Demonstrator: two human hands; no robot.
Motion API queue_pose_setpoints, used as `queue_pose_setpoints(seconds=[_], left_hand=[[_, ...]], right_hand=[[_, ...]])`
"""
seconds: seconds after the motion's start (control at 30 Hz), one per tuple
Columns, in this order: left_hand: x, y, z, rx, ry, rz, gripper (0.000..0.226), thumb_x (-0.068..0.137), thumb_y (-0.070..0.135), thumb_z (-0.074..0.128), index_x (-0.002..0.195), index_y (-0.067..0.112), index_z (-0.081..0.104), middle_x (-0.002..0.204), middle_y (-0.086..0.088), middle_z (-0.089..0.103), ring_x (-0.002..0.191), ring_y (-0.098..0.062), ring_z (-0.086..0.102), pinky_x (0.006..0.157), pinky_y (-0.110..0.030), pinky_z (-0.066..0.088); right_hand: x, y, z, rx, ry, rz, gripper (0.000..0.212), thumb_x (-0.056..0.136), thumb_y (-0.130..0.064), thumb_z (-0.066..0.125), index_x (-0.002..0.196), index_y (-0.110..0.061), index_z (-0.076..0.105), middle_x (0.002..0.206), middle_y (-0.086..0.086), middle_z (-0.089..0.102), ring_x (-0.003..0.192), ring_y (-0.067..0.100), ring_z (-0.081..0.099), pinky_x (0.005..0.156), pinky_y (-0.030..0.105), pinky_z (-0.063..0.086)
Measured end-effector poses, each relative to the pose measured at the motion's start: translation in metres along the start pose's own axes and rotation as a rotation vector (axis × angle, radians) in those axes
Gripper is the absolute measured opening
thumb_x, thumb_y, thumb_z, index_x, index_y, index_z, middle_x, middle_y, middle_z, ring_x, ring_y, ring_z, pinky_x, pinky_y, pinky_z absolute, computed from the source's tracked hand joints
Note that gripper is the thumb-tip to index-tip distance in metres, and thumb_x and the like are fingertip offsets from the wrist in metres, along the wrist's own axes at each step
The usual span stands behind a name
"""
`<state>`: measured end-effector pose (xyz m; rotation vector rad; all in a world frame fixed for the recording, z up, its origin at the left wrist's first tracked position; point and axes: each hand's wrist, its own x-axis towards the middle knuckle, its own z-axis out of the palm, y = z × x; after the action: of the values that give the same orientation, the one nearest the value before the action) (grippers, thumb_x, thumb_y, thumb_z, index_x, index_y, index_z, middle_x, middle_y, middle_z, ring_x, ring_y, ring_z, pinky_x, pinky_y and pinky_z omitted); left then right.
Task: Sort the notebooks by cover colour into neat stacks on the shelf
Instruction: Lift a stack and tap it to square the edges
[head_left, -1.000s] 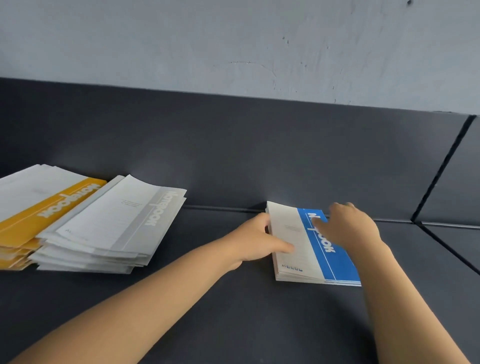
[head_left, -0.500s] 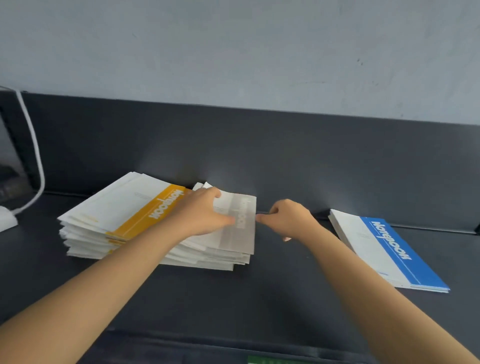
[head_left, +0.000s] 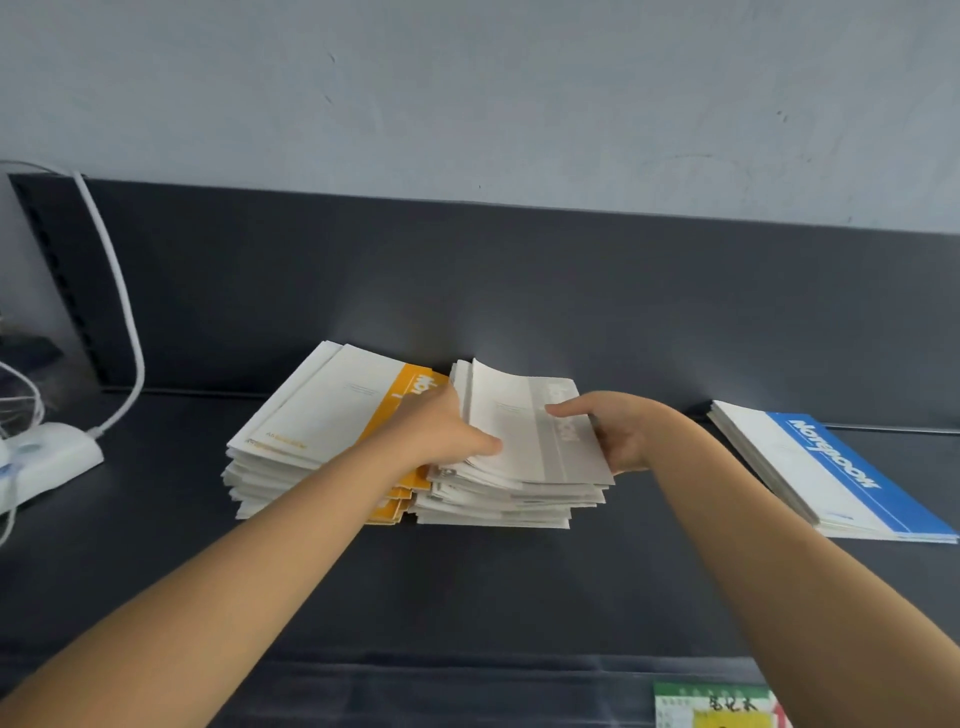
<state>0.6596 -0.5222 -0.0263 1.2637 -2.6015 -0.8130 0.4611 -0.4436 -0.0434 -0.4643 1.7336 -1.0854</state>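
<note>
— Where's the grey one?
— The grey-banded white paper notebook (head_left: 524, 415) tops its pile between my hands. My left hand (head_left: 441, 434) pinches its left edge, my right hand (head_left: 618, 431) its right, thumbs on top.
— And the neighbours?
— The yellow-banded stack (head_left: 322, 415) touches on the left. The blue-banded stack (head_left: 831, 467) lies well apart on the right of the dark shelf (head_left: 467, 597).

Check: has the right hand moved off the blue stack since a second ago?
Yes. The right hand went left, away from the blue stack, and now grips the right edge of the grey stack.
</note>
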Motion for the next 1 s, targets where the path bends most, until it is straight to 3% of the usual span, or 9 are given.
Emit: queue_pose_setpoints(seconds=[0.13, 0.33, 0.43, 0.5, 0.6, 0.73, 0.83, 0.93, 1.0], left_hand=[[0.002, 0.001, -0.001, -0.008, -0.010, 0.002, 0.050, 0.084, 0.046, 0.068, 0.119, 0.017, 0.049, 0.114, 0.001, 0.058, 0.094, -0.015, 0.054, 0.055, -0.020, 0.037], [0.006, 0.007, 0.002, 0.023, -0.031, 0.009, 0.048, 0.086, 0.044, 0.068, 0.121, 0.014, 0.054, 0.116, 0.000, 0.062, 0.091, -0.014, 0.055, 0.059, -0.018, 0.042], [0.011, 0.006, 0.003, 0.045, -0.017, 0.000, 0.049, 0.081, 0.046, 0.070, 0.118, 0.015, 0.059, 0.112, -0.001, 0.066, 0.091, -0.015, 0.061, 0.076, -0.028, 0.053], [0.015, 0.006, 0.004, 0.047, -0.016, 0.004, 0.050, 0.078, 0.048, 0.071, 0.119, 0.020, 0.062, 0.108, 0.001, 0.068, 0.092, -0.015, 0.064, 0.083, -0.032, 0.056], [0.017, 0.008, 0.005, 0.055, -0.017, -0.015, 0.051, 0.077, 0.050, 0.070, 0.118, 0.021, 0.061, 0.108, 0.002, 0.067, 0.094, -0.016, 0.063, 0.083, -0.032, 0.055], [0.016, 0.020, 0.008, 0.049, -0.027, -0.053, 0.049, 0.079, 0.049, 0.072, 0.110, 0.014, 0.058, 0.104, 0.001, 0.063, 0.096, -0.017, 0.061, 0.082, -0.032, 0.052], [0.014, 0.034, 0.012, -0.044, -0.052, -0.051, 0.037, 0.084, 0.042, 0.071, 0.104, 0.014, 0.056, 0.096, 0.004, 0.056, 0.095, -0.018, 0.059, 0.065, -0.025, 0.042], [0.015, 0.047, 0.026, -0.179, -0.104, -0.107, 0.070, 0.083, 0.051, 0.069, 0.136, 0.012, 0.046, 0.135, -0.004, 0.051, 0.114, -0.021, 0.050, 0.080, -0.026, 0.037], [0.015, 0.053, 0.038, -0.375, -0.165, -0.145, 0.086, 0.080, 0.057, 0.069, 0.145, 0.013, 0.037, 0.147, -0.005, 0.043, 0.131, -0.024, 0.043, 0.094, -0.031, 0.035]], right_hand=[[-0.002, -0.003, -0.002, -0.011, 0.018, -0.017, 0.048, 0.077, -0.023, 0.077, 0.120, -0.010, 0.061, 0.110, 0.010, 0.070, 0.098, 0.029, 0.068, 0.086, 0.045, 0.054], [-0.002, 0.002, 0.002, -0.005, 0.004, 0.011, 0.051, 0.066, -0.022, 0.085, 0.112, -0.010, 0.066, 0.098, 0.009, 0.074, 0.088, 0.028, 0.072, 0.084, 0.046, 0.056], [-0.005, 0.003, 0.004, 0.030, -0.031, 0.002, 0.039, 0.074, -0.015, 0.079, 0.110, -0.009, 0.067, 0.090, 0.009, 0.075, 0.071, 0.026, 0.073, 0.063, 0.038, 0.059], [-0.007, 0.006, 0.005, 0.086, -0.063, -0.031, 0.029, 0.079, -0.009, 0.074, 0.107, -0.007, 0.067, 0.087, 0.010, 0.075, 0.068, 0.026, 0.073, 0.057, 0.038, 0.059], [-0.007, 0.013, 0.008, 0.150, -0.103, -0.067, 0.026, 0.080, -0.003, 0.071, 0.106, -0.005, 0.067, 0.090, 0.011, 0.075, 0.071, 0.027, 0.073, 0.058, 0.038, 0.059], [-0.010, 0.022, 0.001, 0.157, -0.107, -0.059, 0.021, 0.081, 0.000, 0.068, 0.102, -0.004, 0.067, 0.079, 0.011, 0.074, 0.060, 0.024, 0.072, 0.046, 0.030, 0.055], [-0.013, 0.027, -0.023, 0.110, -0.073, -0.089, 0.031, 0.076, -0.003, 0.071, 0.107, -0.005, 0.068, 0.090, 0.012, 0.074, 0.072, 0.026, 0.072, 0.058, 0.032, 0.057], [-0.024, 0.033, -0.053, 0.111, -0.025, -0.118, 0.029, 0.075, -0.004, 0.071, 0.104, -0.006, 0.068, 0.093, 0.013, 0.074, 0.076, 0.027, 0.071, 0.066, 0.035, 0.056], [-0.034, 0.038, -0.070, 0.139, -0.025, -0.150, 0.026, 0.077, -0.003, 0.070, 0.102, -0.006, 0.068, 0.091, 0.012, 0.074, 0.075, 0.027, 0.072, 0.065, 0.035, 0.055]])
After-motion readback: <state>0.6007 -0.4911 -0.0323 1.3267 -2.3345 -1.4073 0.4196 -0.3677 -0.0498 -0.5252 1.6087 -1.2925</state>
